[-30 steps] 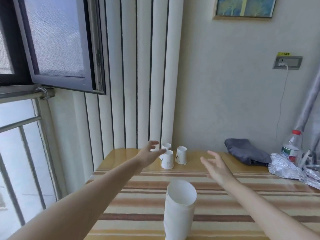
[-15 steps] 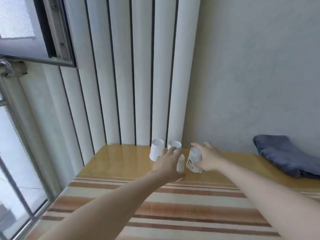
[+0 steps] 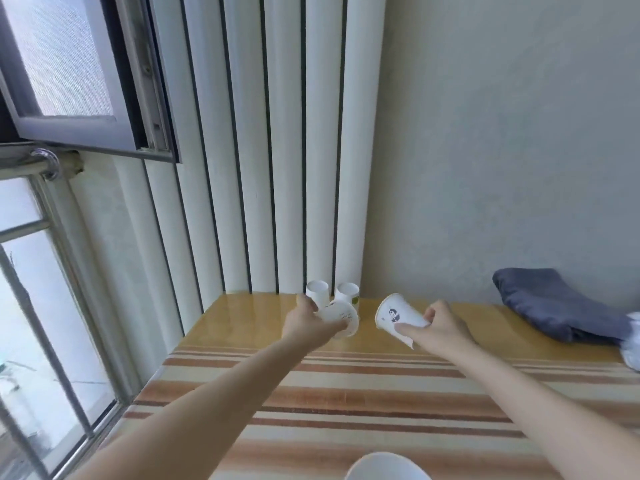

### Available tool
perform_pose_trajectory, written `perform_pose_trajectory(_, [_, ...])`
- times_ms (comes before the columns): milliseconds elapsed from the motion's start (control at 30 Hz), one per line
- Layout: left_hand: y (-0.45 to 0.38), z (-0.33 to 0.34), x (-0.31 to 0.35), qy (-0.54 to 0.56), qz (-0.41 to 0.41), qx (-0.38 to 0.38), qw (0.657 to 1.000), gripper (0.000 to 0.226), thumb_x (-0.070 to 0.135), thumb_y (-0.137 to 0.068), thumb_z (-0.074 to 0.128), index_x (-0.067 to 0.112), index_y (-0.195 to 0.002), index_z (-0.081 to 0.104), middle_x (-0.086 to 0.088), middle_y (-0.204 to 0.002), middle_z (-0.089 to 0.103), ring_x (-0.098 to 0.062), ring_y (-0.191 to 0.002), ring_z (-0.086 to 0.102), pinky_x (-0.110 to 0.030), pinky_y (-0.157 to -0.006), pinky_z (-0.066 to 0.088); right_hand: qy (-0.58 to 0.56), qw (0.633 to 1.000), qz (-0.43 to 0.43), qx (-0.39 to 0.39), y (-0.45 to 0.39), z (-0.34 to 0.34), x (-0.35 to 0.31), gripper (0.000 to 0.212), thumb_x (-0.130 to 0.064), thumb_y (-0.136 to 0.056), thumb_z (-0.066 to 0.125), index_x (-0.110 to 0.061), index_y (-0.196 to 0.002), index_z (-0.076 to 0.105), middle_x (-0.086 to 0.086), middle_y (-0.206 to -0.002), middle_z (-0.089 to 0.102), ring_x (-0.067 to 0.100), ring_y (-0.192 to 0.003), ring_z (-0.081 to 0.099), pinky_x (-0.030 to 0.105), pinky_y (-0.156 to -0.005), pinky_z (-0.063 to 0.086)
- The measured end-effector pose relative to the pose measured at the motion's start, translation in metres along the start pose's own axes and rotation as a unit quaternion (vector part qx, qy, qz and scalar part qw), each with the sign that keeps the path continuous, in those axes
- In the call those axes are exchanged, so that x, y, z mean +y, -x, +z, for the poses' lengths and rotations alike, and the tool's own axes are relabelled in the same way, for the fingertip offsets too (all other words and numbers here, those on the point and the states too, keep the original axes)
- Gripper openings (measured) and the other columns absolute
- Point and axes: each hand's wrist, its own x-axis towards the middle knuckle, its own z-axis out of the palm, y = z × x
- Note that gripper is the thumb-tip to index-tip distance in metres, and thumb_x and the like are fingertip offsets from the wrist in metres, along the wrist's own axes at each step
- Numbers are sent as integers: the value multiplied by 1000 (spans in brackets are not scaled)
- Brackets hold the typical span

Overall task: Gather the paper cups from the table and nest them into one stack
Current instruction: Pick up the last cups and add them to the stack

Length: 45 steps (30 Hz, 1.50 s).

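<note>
My left hand point(image 3: 306, 327) grips a white paper cup point(image 3: 341, 318), lifted off the table and tipped on its side with its rim facing right. My right hand point(image 3: 441, 329) holds a second white paper cup with a small dark print point(image 3: 398, 315), also tilted, its base pointing left toward the first cup. A small gap separates the two held cups. Two more white cups stand at the back of the table by the wall, one at the left point(image 3: 317, 292) and one beside it point(image 3: 347, 292). The rim of a cup stack point(image 3: 388, 467) shows at the bottom edge.
The table point(image 3: 346, 393) has a striped brown and cream cover, with bare yellow wood at the back. A folded dark grey cloth point(image 3: 557, 311) lies at the back right, crinkled foil point(image 3: 633, 348) at the right edge. White vertical blinds point(image 3: 277, 150) and an open window point(image 3: 76, 74) are behind and left.
Both hands closed on cups at the back of the table and lifted them, tilting them toward each other. The camera has tipped down and closer.
</note>
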Motion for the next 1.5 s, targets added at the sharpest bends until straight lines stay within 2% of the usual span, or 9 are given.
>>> perform_pose_trajectory(100, [35,-27,15,219,-74,-44,972,63,37,-76,80,5,-119,48,-10,-109,62,-23,-94,66,-33,-77,59,-183,982,25,-35,45,-26,-10,66,-55,-56,76,-16,-103,52,7,-98,67,24,-80,68,42,-75,55])
perform_pose_trajectory(233, [96,-61,46,306,-22,-111,945,66,39,-76,80,5,-124,50,-17,-123,63,-27,-104,69,-34,-83,61,-273,960,-29,-50,112,-64,-41,77,-57,-51,76,-22,-116,53,9,-104,71,24,-79,63,36,-69,47])
perform_pose_trajectory(500, [217,-117,88,235,186,-149,942,73,19,-82,77,24,-140,33,-16,-118,67,-30,-108,67,-43,-95,55,-228,957,-176,-33,234,-128,-77,65,-30,-77,77,-44,-128,40,10,-104,71,20,-79,64,34,-70,54])
perform_pose_trajectory(667, [253,-120,78,134,238,-136,952,79,17,-80,79,30,-143,32,-5,-121,62,-19,-105,65,-26,-74,54,-211,962,-172,36,270,-146,-50,76,-33,-69,79,-40,-131,37,9,-100,70,19,-71,63,34,-70,52])
perform_pose_trajectory(800, [264,-98,58,63,234,-163,956,77,17,-77,81,26,-140,37,-6,-121,59,-11,-97,63,-17,-68,53,-201,967,-153,34,285,-145,-24,79,-34,-67,81,-36,-133,37,6,-110,67,19,-82,65,38,-80,55])
perform_pose_trajectory(900, [264,-83,46,33,226,-166,959,82,20,-75,83,27,-141,35,-7,-127,56,-20,-115,56,-25,-83,52,-219,962,-154,46,286,-136,-19,79,-32,-64,83,-35,-130,39,5,-111,66,24,-96,66,49,-90,55])
perform_pose_trajectory(1033, [257,-78,30,-4,222,-195,955,97,31,-69,87,30,-147,28,-1,-143,48,-17,-133,43,-31,-105,39,-220,959,-176,36,284,-118,-26,78,-26,-69,82,-34,-131,36,3,-110,66,19,-95,66,37,-82,55])
perform_pose_trajectory(1267, [249,-104,17,137,147,-166,965,65,57,-85,62,27,-141,44,7,-133,54,-18,-129,47,-40,-112,37,-190,956,-223,13,279,-77,-40,82,-37,-59,83,-43,-127,37,-4,-110,67,13,-100,66,37,-86,57])
perform_pose_trajectory(1500, [219,-99,-2,185,89,-153,967,66,60,-92,45,18,-143,41,-3,-141,51,-22,-135,42,-41,-112,36,-151,960,-221,-83,274,-56,-17,107,-66,-53,78,-45,-142,22,-9,-133,47,9,-126,43,33,-100,39])
